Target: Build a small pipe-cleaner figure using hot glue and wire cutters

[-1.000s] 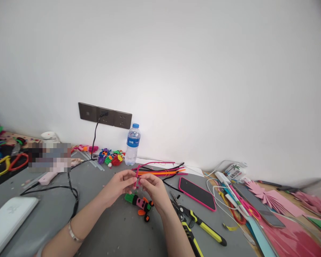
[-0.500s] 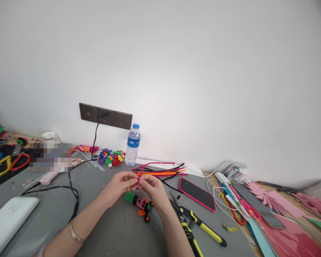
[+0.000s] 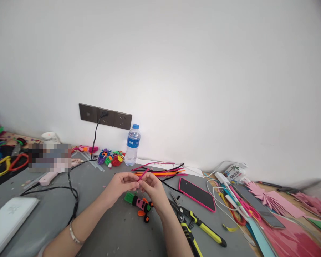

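Observation:
Between the fingertips of both hands is a magenta pipe cleaner (image 3: pixel 142 175), its short end pointing up and to the right. My left hand (image 3: pixel 124 184) pinches it from the left, thumb and forefinger pressed together. From the right, my right hand (image 3: pixel 151 185) pinches it close beside, so the fingertips of the two hands almost meet. Much of the held piece is hidden by the fingers. On the grey table mat just below lies a small pipe-cleaner figure (image 3: pixel 139 204) in green, black, pink and orange, partly covered by my right hand.
Behind my hands lie several loose pipe cleaners (image 3: pixel 160 174). A water bottle (image 3: pixel 132 146) stands by the wall. To the right are yellow-black pliers (image 3: pixel 203 226) and a pink-cased phone (image 3: pixel 197 194). A white power bank (image 3: pixel 12 217) and a glue gun's cable (image 3: pixel 69 187) lie left.
The magenta pipe cleaner's upright end has tilted to the right, and the loop below it is now hidden by the fingers. Both hands have stayed almost in place.

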### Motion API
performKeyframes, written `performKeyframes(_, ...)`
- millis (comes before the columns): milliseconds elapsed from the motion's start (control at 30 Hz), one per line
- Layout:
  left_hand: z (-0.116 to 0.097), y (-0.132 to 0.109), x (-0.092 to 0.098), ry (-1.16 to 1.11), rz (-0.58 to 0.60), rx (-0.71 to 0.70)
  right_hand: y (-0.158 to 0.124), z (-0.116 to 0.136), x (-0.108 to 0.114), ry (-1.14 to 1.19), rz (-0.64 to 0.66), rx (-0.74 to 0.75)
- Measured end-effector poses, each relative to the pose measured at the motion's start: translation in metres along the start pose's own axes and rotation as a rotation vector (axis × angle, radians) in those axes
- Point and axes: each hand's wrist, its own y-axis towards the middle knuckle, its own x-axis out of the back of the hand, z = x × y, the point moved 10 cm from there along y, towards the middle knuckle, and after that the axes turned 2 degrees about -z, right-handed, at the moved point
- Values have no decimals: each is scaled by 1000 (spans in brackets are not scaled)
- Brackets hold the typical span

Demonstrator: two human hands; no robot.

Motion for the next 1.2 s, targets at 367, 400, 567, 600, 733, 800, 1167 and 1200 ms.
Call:
performKeyframes(367,-4,-3,-5,33,28,16,-5,16,-8,-65,84,55)
performKeyframes(400,-5,-3,-6,34,30,14,-5,15,-6,-69,79,54)
performKeyframes(567,-8,-4,-5,62,23,-8,-2,11,1,-125,42,39)
performKeyframes(600,-8,-4,-4,72,19,-18,-1,11,2,-134,37,42)
performKeyframes(733,-11,-1,-1,93,6,-87,-1,10,2,-127,30,34)
performKeyframes(800,-14,0,-1,86,6,-127,-1,10,1,-119,35,25)
performKeyframes(1167,-24,-3,1,56,-17,-284,1,0,3,-86,19,17)
performKeyframes(1200,-24,-3,0,43,-16,-275,0,-1,3,-78,20,9)
